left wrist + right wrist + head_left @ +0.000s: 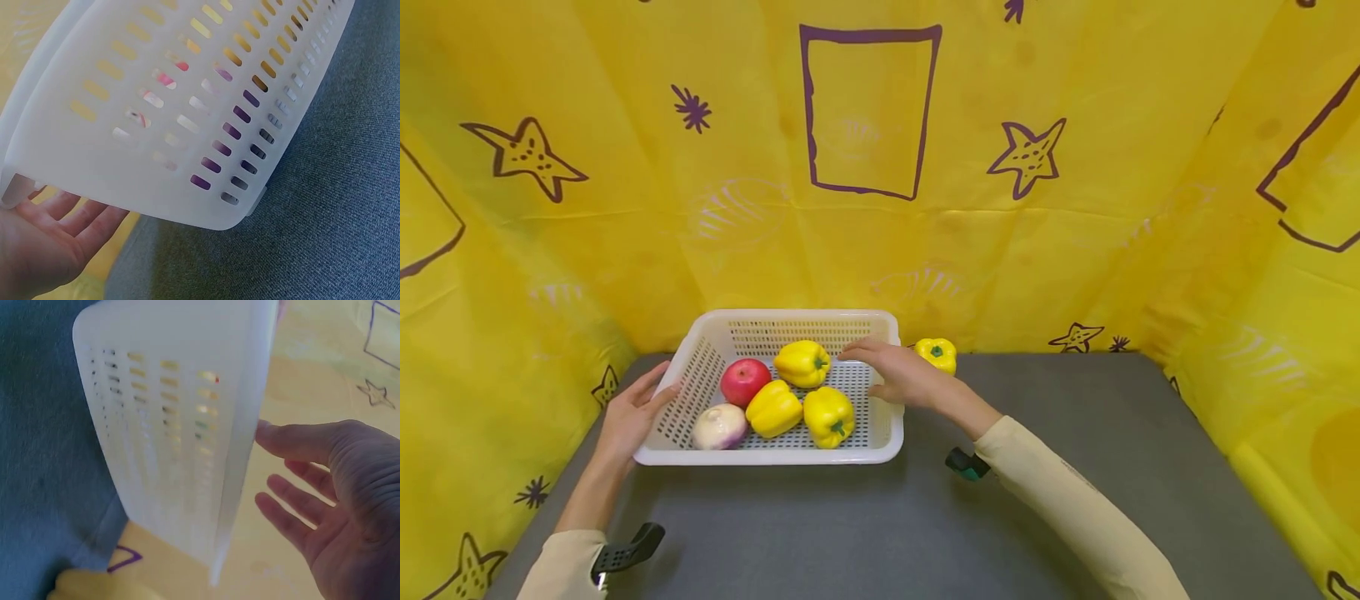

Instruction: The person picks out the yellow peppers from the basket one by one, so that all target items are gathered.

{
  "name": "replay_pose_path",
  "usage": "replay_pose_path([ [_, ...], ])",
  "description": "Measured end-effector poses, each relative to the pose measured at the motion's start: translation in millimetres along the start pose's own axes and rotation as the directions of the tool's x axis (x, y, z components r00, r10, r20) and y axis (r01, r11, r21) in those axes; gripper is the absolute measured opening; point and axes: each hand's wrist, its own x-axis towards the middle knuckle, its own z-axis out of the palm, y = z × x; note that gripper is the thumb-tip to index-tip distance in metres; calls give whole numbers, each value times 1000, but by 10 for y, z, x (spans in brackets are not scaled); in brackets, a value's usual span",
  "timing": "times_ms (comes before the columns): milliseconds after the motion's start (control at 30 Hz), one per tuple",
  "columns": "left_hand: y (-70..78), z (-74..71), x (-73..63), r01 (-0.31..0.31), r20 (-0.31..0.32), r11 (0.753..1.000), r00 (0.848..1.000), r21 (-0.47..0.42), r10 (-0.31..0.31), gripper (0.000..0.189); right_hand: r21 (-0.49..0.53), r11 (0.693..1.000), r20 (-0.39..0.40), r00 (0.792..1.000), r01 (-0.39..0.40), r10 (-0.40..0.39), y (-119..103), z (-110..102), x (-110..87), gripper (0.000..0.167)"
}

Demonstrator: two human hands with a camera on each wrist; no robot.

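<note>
You seem to be mid-loading: your left hand rests loosely against the basket on the table, your right hand reaches over its rim, released and empty, and next probably calls for grasping the pepper just outside.

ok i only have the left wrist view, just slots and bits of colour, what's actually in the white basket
Observer: In the head view, the white basket holds three yellow peppers, a red fruit and a white-and-purple vegetable.
Operator: and what's at its other end
Observer: The right hand, with nothing in its fingers.
Operator: anything outside it
Observer: Yes, a fourth yellow pepper sits past the basket's right end, partly hidden by that hand.
</note>
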Motion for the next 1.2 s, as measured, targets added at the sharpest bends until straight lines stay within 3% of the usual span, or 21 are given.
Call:
replay_pose_path([
  [167, -30, -10, 19, -16, 5, 999, 1000, -35, 16, 74, 28, 999, 88, 996, 34, -36, -96, 67, 105, 62],
  [467, -48, -7, 17, -5, -1, 999, 1000, -32, 5, 72, -132, 985, 198, 977, 110, -83, -217, 240, 204, 72],
  [800, -40, -3, 10, -25, -3, 999, 1000, -39, 25, 73, -307, 915, 325, 932, 262, -158, -299, 381, 285, 70],
  [1000, -61, -6, 28, -18, -14, 999, 1000, -29, 18, 73, -392, 875, 381, 916, 284, -127, -309, 511, 296, 76],
  [1200, -61, -8, 37, -20, -16, 999, 1000, -36, 20, 73, -411, 862, 379, 916, 296, -134, -295, 577, 296, 71],
])
